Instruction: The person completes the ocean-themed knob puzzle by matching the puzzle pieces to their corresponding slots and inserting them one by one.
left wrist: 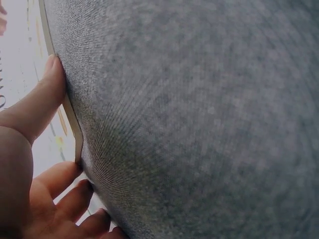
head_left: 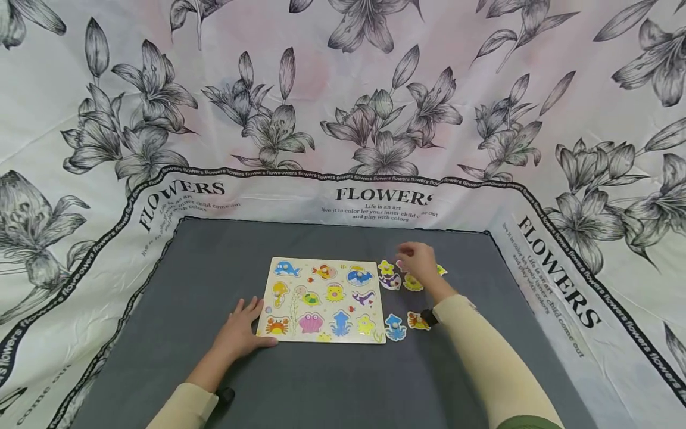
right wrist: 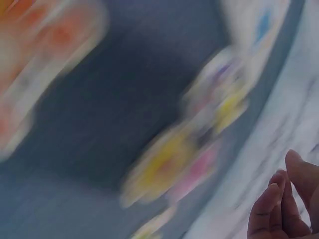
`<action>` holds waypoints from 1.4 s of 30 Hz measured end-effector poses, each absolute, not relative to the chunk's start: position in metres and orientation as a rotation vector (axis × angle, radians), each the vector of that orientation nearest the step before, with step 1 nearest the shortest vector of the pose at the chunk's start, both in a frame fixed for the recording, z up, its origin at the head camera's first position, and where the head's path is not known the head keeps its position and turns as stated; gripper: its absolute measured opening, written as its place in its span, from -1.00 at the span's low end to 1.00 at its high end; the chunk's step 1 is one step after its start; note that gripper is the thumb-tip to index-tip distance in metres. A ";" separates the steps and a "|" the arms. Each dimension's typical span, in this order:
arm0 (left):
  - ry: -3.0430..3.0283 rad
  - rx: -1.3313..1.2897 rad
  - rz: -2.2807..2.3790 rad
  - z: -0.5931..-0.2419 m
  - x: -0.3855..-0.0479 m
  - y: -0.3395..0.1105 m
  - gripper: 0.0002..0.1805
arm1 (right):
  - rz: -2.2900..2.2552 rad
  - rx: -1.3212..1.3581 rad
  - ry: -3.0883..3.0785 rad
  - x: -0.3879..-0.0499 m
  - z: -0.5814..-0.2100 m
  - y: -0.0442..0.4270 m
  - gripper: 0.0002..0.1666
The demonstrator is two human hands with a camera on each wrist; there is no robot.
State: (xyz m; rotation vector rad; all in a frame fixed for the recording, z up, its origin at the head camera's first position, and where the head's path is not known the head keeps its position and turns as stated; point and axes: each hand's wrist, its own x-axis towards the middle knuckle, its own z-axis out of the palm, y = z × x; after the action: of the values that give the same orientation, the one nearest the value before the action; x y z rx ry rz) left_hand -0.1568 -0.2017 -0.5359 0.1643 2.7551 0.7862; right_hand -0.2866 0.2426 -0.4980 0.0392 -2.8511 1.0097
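Observation:
A wooden puzzle board (head_left: 293,286) printed with sea animals lies flat on the grey cloth. My left hand (head_left: 239,331) rests at its near left corner; in the left wrist view the thumb (left wrist: 45,97) lies along one edge and the fingers touch the side. Over the loose pieces right of the board hovers my right hand (head_left: 419,262). Its thumb and fingers are loosely bent in the right wrist view, and I see nothing between them. Near or beneath it lie a yellow piece (head_left: 412,283), a purple-and-white piece (head_left: 390,282) and a pink piece (right wrist: 197,172).
A blue squid piece (head_left: 395,329) and an orange piece (head_left: 417,321) lie closer to me, right of the board. Yellow flower-shaped piece (head_left: 385,267) sits by the board's far right corner. White flower-printed fabric (head_left: 375,202) rises behind and beside the grey surface (head_left: 321,387).

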 end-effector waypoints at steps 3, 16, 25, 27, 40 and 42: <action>2.757 0.170 0.789 -0.537 -0.156 -0.201 0.22 | 0.890 -0.059 -2.825 -0.282 -0.510 0.278 -0.71; 2.741 0.141 0.799 -0.536 -0.155 -0.199 0.21 | 0.714 -0.348 -2.894 -0.277 -0.539 0.321 -0.74; 2.734 0.134 0.802 -0.538 -0.156 -0.200 0.22 | 0.807 -0.147 -2.805 -0.269 -0.501 0.258 -0.77; 2.734 0.133 0.809 -0.537 -0.155 -0.203 0.22 | 0.889 -0.047 -2.804 -0.266 -0.494 0.225 -0.79; 2.727 0.164 0.802 -0.534 -0.156 -0.207 0.23 | 0.983 0.433 -3.034 -0.234 -0.524 0.041 -0.88; 2.728 0.171 0.795 -0.533 -0.156 -0.203 0.22 | 0.933 0.410 -3.066 -0.232 -0.529 0.036 -0.90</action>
State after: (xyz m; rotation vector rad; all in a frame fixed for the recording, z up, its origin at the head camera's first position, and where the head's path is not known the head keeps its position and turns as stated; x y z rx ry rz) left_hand -0.1556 -0.2032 -0.5335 0.1710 2.7276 0.7948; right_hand -0.2322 0.0356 -0.5291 0.4101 -3.0659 0.9335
